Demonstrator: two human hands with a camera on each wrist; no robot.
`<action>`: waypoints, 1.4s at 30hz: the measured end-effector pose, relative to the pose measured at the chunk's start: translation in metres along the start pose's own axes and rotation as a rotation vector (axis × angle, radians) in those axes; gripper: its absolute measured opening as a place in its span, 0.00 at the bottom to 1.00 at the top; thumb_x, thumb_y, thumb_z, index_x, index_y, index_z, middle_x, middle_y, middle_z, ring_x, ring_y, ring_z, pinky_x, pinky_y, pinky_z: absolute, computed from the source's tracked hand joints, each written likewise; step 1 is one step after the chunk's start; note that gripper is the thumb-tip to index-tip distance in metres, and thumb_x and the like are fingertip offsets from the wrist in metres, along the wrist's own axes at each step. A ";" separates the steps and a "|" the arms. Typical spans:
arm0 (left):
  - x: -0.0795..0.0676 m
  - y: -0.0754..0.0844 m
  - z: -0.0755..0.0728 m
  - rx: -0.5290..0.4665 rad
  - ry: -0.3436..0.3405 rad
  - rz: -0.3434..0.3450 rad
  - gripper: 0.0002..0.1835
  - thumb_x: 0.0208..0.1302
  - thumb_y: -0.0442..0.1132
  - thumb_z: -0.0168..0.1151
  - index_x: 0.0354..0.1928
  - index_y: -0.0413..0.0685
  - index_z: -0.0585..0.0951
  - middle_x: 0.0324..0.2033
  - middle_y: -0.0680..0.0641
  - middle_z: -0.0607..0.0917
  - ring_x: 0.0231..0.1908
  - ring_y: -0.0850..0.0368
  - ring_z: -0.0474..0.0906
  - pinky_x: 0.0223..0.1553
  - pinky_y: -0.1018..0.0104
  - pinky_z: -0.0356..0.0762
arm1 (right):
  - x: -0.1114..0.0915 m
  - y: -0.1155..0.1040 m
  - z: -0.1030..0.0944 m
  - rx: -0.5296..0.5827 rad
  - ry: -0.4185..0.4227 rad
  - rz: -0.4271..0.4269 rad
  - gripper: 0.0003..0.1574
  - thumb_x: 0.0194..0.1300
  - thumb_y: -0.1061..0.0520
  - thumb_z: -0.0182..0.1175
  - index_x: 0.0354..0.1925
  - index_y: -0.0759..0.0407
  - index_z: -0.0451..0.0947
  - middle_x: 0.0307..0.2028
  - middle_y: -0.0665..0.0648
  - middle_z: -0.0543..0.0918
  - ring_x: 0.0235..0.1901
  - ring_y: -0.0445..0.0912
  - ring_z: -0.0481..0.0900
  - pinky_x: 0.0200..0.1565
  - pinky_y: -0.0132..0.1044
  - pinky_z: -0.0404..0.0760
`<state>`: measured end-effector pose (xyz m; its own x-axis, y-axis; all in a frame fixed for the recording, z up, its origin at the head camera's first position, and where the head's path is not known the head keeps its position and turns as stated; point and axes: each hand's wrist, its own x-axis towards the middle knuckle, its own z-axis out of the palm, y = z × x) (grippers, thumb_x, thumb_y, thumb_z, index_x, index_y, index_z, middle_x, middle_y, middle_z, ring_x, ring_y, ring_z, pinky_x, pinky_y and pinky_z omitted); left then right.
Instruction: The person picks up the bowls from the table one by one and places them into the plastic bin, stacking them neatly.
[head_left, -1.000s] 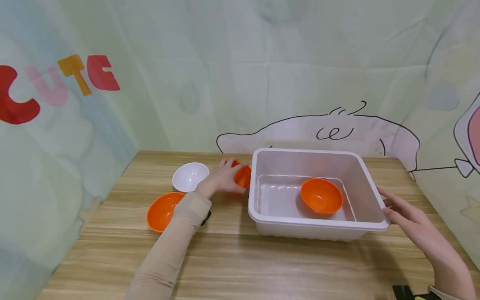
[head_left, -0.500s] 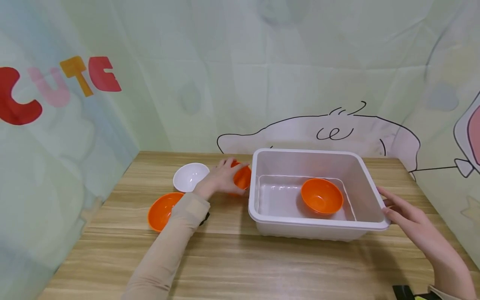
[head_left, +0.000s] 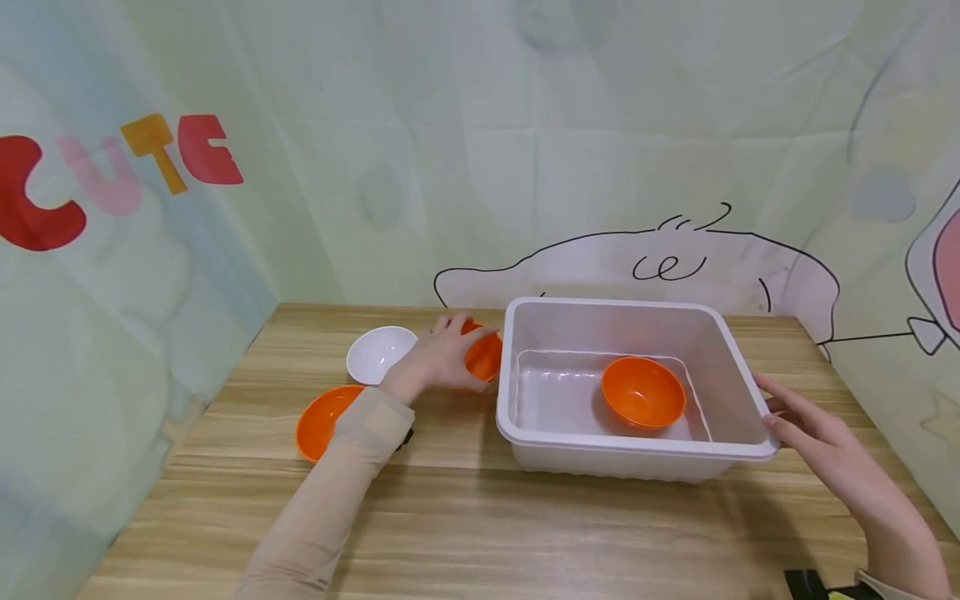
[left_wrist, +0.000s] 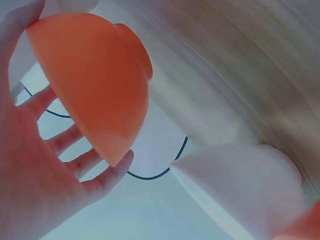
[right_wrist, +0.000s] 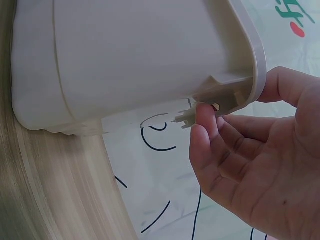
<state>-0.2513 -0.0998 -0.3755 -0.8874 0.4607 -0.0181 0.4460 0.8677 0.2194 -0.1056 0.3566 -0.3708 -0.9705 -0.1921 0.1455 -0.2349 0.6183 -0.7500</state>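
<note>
My left hand [head_left: 444, 354] spans the mouth of an orange bowl [head_left: 483, 354], gripping it by the rim with thumb and fingertips. The left wrist view shows this bowl [left_wrist: 100, 75] tipped on its side, its foot facing away from the palm. Just right of it stands a white plastic bin [head_left: 622, 450], overlapping the bowl's edge in the head view. My right hand [head_left: 817, 433] holds the bin's right end; in the right wrist view the thumb lies at the rim and the fingers curl underneath it. A second orange bowl [head_left: 643, 392] sits upright inside the bin.
Left of the bin, a white bowl [head_left: 381, 354] stands on the wooden table [head_left: 480, 533]. Nearer, another orange bowl [head_left: 322, 425] is partly covered by the left sleeve. A printed cloth [head_left: 465, 150] hangs behind the table and along its sides.
My left wrist and forearm have shifted slightly left, and the held orange bowl has edged a little left. The right hand and the bin keep their places.
</note>
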 end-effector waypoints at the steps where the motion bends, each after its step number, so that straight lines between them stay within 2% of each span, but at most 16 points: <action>1: -0.001 0.000 -0.001 0.003 0.002 0.002 0.47 0.44 0.64 0.70 0.70 0.68 0.64 0.67 0.42 0.63 0.67 0.40 0.56 0.58 0.40 0.68 | 0.000 0.000 0.000 0.005 0.000 -0.001 0.32 0.73 0.60 0.48 0.73 0.56 0.56 0.41 0.36 0.78 0.40 0.28 0.76 0.38 0.21 0.74; 18: -0.018 0.005 -0.010 0.011 0.020 0.035 0.48 0.44 0.63 0.71 0.70 0.65 0.64 0.68 0.41 0.63 0.67 0.38 0.56 0.59 0.37 0.66 | -0.001 0.001 0.001 0.004 -0.001 -0.006 0.33 0.73 0.61 0.47 0.73 0.56 0.55 0.41 0.35 0.77 0.40 0.28 0.76 0.38 0.21 0.74; 27: -0.028 0.008 -0.018 -0.009 0.008 0.016 0.49 0.43 0.65 0.70 0.71 0.68 0.63 0.69 0.43 0.62 0.67 0.39 0.56 0.61 0.39 0.65 | 0.000 0.001 0.000 -0.002 -0.004 -0.009 0.33 0.74 0.61 0.47 0.73 0.56 0.54 0.42 0.35 0.77 0.40 0.28 0.76 0.38 0.21 0.74; 31: -0.032 0.011 -0.024 -0.008 0.023 -0.002 0.48 0.44 0.64 0.70 0.70 0.71 0.63 0.68 0.44 0.62 0.65 0.40 0.58 0.58 0.40 0.69 | 0.000 0.001 0.000 -0.005 -0.004 -0.012 0.33 0.74 0.61 0.47 0.73 0.56 0.54 0.42 0.35 0.77 0.40 0.28 0.76 0.37 0.21 0.74; 42: -0.045 0.019 -0.041 0.019 0.042 -0.056 0.48 0.44 0.65 0.70 0.70 0.68 0.64 0.68 0.40 0.62 0.64 0.37 0.58 0.56 0.37 0.68 | 0.000 0.001 0.000 0.000 -0.003 -0.011 0.33 0.74 0.61 0.47 0.73 0.56 0.55 0.41 0.35 0.77 0.39 0.29 0.76 0.37 0.21 0.74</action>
<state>-0.2075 -0.1118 -0.3306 -0.9151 0.4030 0.0114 0.3969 0.8957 0.2006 -0.1060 0.3569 -0.3719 -0.9677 -0.2011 0.1519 -0.2455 0.6158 -0.7487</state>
